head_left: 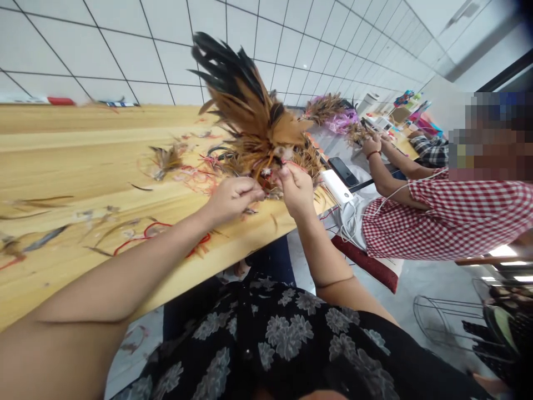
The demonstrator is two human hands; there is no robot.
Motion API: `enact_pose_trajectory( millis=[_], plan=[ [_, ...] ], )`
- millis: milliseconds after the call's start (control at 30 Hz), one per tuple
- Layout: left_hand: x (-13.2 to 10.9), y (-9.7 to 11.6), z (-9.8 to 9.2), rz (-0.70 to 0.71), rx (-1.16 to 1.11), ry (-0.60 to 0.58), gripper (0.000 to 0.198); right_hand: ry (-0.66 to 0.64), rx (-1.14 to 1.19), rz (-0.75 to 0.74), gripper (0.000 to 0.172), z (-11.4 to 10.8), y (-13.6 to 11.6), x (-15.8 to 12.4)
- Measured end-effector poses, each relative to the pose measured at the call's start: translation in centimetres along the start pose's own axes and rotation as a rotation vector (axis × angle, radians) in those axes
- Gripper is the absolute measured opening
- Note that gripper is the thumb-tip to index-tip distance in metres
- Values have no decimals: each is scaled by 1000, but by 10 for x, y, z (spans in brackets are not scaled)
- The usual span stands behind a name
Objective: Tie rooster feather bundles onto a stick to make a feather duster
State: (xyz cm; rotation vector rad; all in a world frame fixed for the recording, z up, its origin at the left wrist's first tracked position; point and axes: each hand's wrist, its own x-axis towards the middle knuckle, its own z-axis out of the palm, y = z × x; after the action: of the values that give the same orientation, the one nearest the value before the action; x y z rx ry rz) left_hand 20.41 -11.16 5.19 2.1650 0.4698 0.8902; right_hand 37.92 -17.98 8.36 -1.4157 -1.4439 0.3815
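Observation:
A large bunch of brown feathers with long black tips stands up from the table in front of me. My right hand is closed in a pinch at the base of the brown feathers, thumb and forefinger together. Just left of it, my left hand is also pinched closed, close to the bunch's lower edge. Whatever lies between its fingertips is too small to make out. Red string lies tangled beside the bunch, and a small feather tuft rests farther left.
Loose feathers and a red cord are scattered over the wooden table. A white power bank-like box and a phone are at the right. Beyond, a person in a checked shirt handles feathers.

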Motion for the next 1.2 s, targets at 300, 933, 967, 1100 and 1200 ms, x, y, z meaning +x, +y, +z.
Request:
enact_pose_trajectory(
  millis=[300,933,967,1100,1200],
  plan=[
    [-1,11,3,200,309,73,36,41,-131,112,37,31,31,17],
    [7,-6,-18,150,509,-125,33,43,599,481,33,15,30,31],
    [7,-10,-19,112,516,-135,33,27,617,482,33,13,31,30],
    [9,-29,-29,-23,543,-140,33,46,631,424,36,10,40,32],
    [12,-30,-35,-7,539,46,37,106,551,341,38,14,49,33]
  ],
)
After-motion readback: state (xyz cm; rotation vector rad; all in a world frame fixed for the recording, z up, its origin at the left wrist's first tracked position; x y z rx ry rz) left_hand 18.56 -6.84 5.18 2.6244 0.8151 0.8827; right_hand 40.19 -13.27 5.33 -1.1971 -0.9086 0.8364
